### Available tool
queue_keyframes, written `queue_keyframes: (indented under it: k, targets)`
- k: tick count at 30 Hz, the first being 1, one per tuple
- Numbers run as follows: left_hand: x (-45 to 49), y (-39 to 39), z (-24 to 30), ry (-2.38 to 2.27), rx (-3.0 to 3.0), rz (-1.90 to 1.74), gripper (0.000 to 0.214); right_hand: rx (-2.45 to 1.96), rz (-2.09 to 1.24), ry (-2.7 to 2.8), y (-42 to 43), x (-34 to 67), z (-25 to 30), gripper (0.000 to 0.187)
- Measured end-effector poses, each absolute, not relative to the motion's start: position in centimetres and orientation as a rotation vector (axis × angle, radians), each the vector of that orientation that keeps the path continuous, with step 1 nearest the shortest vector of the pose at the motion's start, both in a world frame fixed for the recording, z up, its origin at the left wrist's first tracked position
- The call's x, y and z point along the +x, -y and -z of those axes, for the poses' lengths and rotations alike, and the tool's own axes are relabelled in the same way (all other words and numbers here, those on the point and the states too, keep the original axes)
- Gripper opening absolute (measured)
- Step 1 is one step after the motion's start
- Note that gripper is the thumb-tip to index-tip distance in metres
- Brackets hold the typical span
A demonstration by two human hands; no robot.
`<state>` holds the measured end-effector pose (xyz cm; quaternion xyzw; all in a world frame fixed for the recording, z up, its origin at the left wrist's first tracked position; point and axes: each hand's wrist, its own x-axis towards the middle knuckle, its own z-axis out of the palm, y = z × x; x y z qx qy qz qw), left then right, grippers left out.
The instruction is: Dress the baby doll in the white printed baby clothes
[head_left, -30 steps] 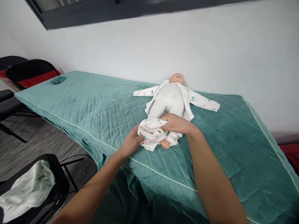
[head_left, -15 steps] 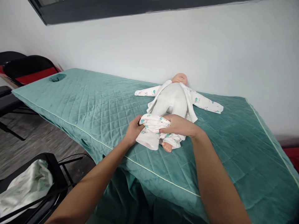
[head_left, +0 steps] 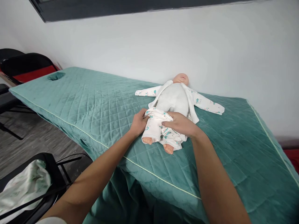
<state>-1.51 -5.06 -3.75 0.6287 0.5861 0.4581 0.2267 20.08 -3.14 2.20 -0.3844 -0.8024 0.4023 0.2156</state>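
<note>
A baby doll lies on its back on a teal quilted table, head toward the wall. It wears an open white printed top, sleeves spread out sideways. White printed trousers cover both legs, and two bare feet stick out at the near end. My left hand grips the trousers' waistband at the doll's left-hand side. My right hand holds the waistband on the other side, fingers curled into the cloth.
A black chair at the lower left holds a crumpled pale cloth. Black and red chairs stand at the far left behind the table. A white wall runs right behind the doll. The table's edge lies just near the doll's feet.
Both hands have drawn the bunched trousers up the doll's legs toward its waist. The second foot now shows out of the trouser leg.
</note>
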Motion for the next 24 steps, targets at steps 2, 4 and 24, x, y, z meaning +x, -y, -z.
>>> queue_keyframes:
  k: [2,4,24]
  targets:
    - [-1.4,4.7,3.8,-1.631,1.829,-1.243,0.014,-1.053,-1.140,2.209,3.1,20.2,-2.2,0.031]
    - [-1.4,4.4,4.0,-1.647,1.902,-1.221,0.016,-1.043,-1.163,2.188,3.0,20.3,-2.1,0.032]
    - [-1.1,4.3,4.3,-1.615,1.967,-1.234,0.023,-1.150,-1.211,2.028,2.9,20.1,-1.7,0.032]
